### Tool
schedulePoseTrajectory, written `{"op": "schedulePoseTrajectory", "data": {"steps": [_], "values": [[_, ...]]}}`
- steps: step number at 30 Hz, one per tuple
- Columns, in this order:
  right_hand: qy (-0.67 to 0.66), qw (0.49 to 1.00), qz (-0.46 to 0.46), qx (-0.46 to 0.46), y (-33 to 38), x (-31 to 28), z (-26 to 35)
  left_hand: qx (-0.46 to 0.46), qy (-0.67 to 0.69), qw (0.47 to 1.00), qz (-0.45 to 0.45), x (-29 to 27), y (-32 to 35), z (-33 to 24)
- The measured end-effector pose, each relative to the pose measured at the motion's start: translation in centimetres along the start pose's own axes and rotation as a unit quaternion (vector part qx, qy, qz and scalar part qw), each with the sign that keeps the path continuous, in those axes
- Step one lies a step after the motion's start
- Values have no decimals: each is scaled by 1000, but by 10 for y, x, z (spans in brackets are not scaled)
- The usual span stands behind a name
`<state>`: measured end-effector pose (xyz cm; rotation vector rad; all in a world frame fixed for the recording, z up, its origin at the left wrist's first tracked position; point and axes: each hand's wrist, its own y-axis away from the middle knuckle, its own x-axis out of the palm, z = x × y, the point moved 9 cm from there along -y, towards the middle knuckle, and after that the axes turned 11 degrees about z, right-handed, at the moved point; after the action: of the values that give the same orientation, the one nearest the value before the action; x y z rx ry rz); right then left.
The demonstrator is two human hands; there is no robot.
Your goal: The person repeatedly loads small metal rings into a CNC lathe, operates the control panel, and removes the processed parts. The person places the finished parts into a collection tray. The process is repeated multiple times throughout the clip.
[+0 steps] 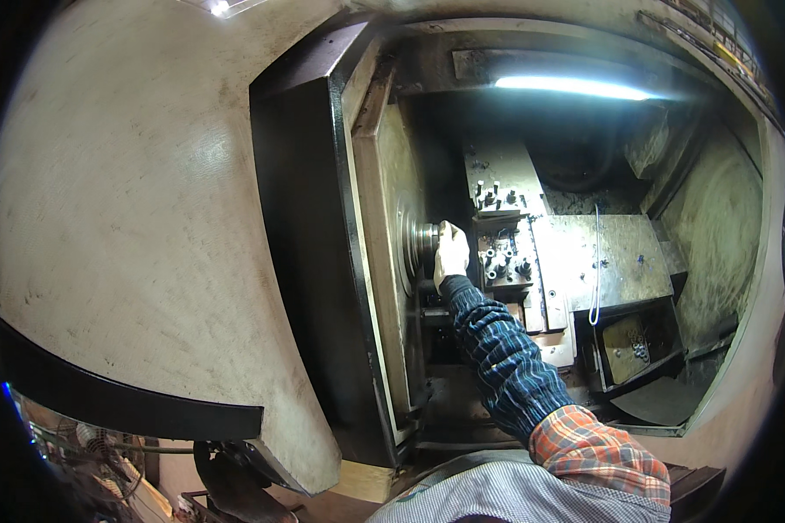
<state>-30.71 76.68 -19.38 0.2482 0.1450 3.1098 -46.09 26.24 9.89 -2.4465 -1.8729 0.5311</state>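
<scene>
My right arm, in a dark blue patterned sleeve cover over an orange plaid sleeve, reaches into the lathe's work chamber. In a pale glove, my right hand (450, 251) is at the front of the round metal spindle nose (425, 239) on the left wall. The fingers look closed against its end; whatever they grip there is hidden. Just right of the hand sit tool blocks (506, 264) with several dark bolts and round holders, on the slide. My left hand is out of the picture.
A metal cover plate (619, 253) spans the chamber's right side, with a white looped rod (596, 270) on it. Below, an open tray (626, 349) holds several small round metal parts. A lamp (576, 86) glows above. The black door edge (310, 244) stands to the left.
</scene>
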Motion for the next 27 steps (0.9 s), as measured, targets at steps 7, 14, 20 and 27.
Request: {"op": "schedulePoseTrajectory", "data": {"steps": [7, 14, 20, 27], "values": [[-68, 997, -26, 29, 1, -20, -16, 13, -10, 1000, 11, 0, -2, 4], [184, 979, 79, 36, 15, -6, -8, 92, -63, 993, 33, 1, -9, 8], [182, 962, 198, -52, 41, 12, 11, 109, 32, 993, 31, -7, -12, 19], [184, 963, 192, 45, 52, 11, 22, 126, -79, 988, 40, -14, -17, 26]]}}
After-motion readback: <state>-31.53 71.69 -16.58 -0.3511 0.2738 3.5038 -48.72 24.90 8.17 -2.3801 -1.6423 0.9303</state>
